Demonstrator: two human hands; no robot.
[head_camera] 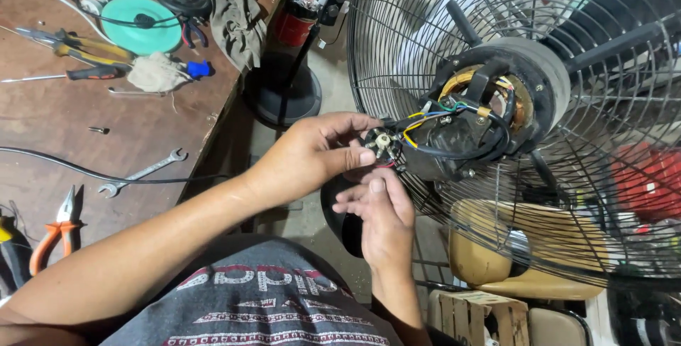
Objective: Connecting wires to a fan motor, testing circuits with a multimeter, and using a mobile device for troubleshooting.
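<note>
Black plastic: I am pinching the small switch block [384, 143], middle of the frame, just left of the fan motor [489, 108].
Left hand [312, 154]: its grip is closing on the block, thumb below and fingers curling over the top; I am trying to keep it steady so the terminals stay facing me.
Right hand [379, 208]: it is coming up from below with its fingertips touching the underside of the block; whether that grip is pinching anything I cannot tell.
Wires: the yellow, blue and black leads [425, 123] are running from the block into the motor; I judge that I should be working with them slack, never tugging.
Guard: the wire fan cage [603, 197] is filling the right of the frame behind my hands.
Surface: the wooden bench [142, 126], left of the frame, is carrying a spanner [142, 174], orange pliers [53, 232] and screwdrivers [78, 52], all well apart from my hands.
</note>
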